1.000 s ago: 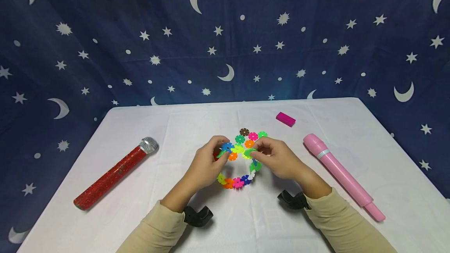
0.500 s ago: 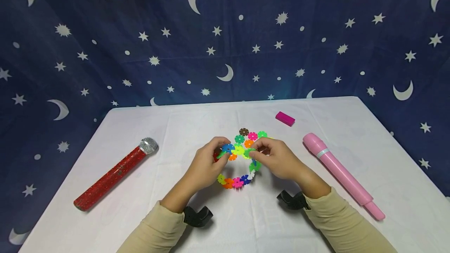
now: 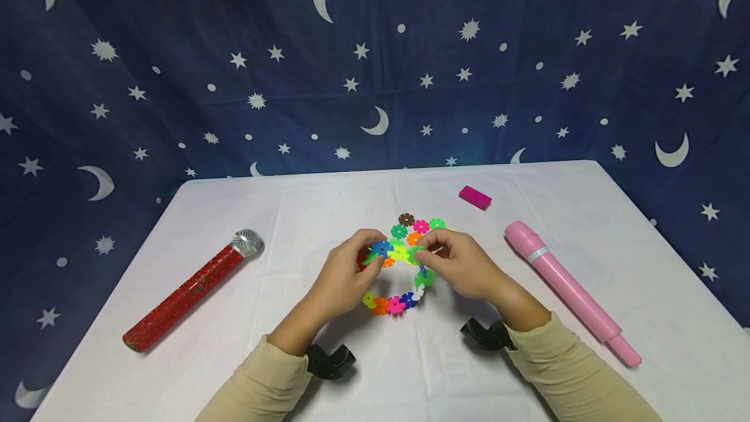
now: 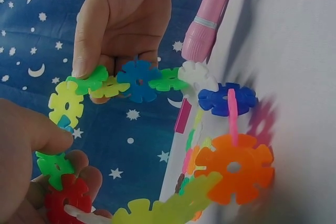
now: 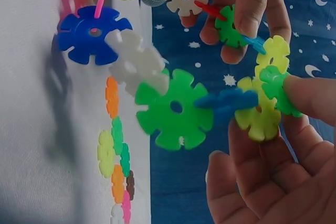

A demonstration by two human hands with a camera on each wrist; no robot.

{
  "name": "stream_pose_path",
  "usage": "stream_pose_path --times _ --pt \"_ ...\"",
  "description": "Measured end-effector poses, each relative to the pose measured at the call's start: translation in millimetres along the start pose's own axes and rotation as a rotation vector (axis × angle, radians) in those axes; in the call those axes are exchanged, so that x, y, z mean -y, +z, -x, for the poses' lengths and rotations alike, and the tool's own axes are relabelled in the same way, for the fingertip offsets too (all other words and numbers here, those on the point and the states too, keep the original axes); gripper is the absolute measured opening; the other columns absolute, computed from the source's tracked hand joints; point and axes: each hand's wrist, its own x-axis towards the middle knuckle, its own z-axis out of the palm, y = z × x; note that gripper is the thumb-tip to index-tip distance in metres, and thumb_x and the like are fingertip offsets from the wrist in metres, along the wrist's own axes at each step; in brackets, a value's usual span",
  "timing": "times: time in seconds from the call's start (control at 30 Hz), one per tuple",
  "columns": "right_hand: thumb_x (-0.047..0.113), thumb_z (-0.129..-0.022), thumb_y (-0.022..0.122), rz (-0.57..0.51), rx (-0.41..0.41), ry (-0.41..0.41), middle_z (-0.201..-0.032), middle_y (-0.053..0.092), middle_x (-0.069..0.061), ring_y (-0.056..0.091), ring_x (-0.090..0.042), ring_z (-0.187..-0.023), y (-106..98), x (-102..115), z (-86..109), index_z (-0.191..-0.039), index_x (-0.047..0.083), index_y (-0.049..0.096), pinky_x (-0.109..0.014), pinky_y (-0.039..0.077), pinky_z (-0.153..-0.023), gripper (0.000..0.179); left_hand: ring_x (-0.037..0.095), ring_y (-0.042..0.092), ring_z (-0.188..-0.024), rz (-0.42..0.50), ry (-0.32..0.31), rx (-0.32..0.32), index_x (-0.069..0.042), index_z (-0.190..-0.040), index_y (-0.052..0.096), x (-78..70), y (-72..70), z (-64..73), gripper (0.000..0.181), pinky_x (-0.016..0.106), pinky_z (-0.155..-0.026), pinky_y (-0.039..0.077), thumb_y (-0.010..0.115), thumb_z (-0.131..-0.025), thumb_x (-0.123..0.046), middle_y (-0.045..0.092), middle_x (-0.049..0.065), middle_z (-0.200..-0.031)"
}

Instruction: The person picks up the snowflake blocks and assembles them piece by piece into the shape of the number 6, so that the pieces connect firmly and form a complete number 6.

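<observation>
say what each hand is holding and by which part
A chain of slotted discs: the left hand pinches it by a green disc, the right hand by another green disc and a yellow one.

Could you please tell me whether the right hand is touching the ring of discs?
Touching: the right wrist view shows the right hand with its thumb against a green disc in the ring.

Ring (image 3: 396, 306), mid-frame: blue, navy, yellow, green, red, white, orange, pink
Loose discs (image 3: 399, 232), just above mid-frame: brown, pink, orange, light and darker green
Mic (image 3: 181, 298), left: red with pale flecks, silver head (image 3: 248, 243)
Wand (image 3: 577, 285), right: pink, silvery band (image 3: 538, 254)
Block (image 3: 475, 198), right of centre: magenta
Sleeves (image 3: 258, 379), bottom: plain beige
Wrist mounts (image 3: 331, 362), lower centre: black
Worktop (image 3: 328, 204), lower half: white
Backdrop (image 3: 387, 73), upper half: dark blue, pale moons, stars, bursts, dots
</observation>
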Motion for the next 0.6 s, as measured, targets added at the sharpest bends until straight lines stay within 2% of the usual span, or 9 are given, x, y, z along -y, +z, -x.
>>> stream_pose_path --times 0.23,0.47,0.6 --pt "0.008 -0.095 0.068 -0.004 -0.051 -0.032 -0.101 0.066 -0.001 0.061 -0.02 -0.094 3.4 1.0 0.2 -0.091 0.007 0.068 -0.038 0.052 -0.082 0.003 0.014 0.054 -0.069 -0.01 0.029 -0.013 -0.008 -0.121 0.06 -0.6 2.5 1.3 0.03 0.026 -0.061 0.051 0.07 -0.093 -0.004 0.067 0.002 -0.093" --pt "0.006 -0.094 0.068 -0.014 -0.101 -0.025 -0.093 0.067 0.001 0.062 -0.022 -0.096 9.1 0.0 0.3 -0.088 0.007 0.069 -0.05 0.049 -0.091 0.006 0.013 0.059 -0.071 -0.046 0.055 -0.054 -0.006 -0.12 0.063 -1.2 5.0 2.3 0.03 0.025 -0.065 0.053 0.072 -0.092 -0.003 0.071 0.003 -0.09" --pt "0.007 -0.095 0.068 -0.025 -0.118 -0.015 -0.09 0.068 0.001 0.064 -0.025 -0.1 10.0 -1.4 -0.1 -0.089 0.006 0.07 -0.055 0.048 -0.094 0.006 0.013 0.058 -0.069 -0.043 0.053 -0.052 -0.004 -0.122 0.062 -1.5 5.1 1.9 0.032 0.025 -0.064 0.052 0.072 -0.092 -0.004 0.072 0.003 -0.092"
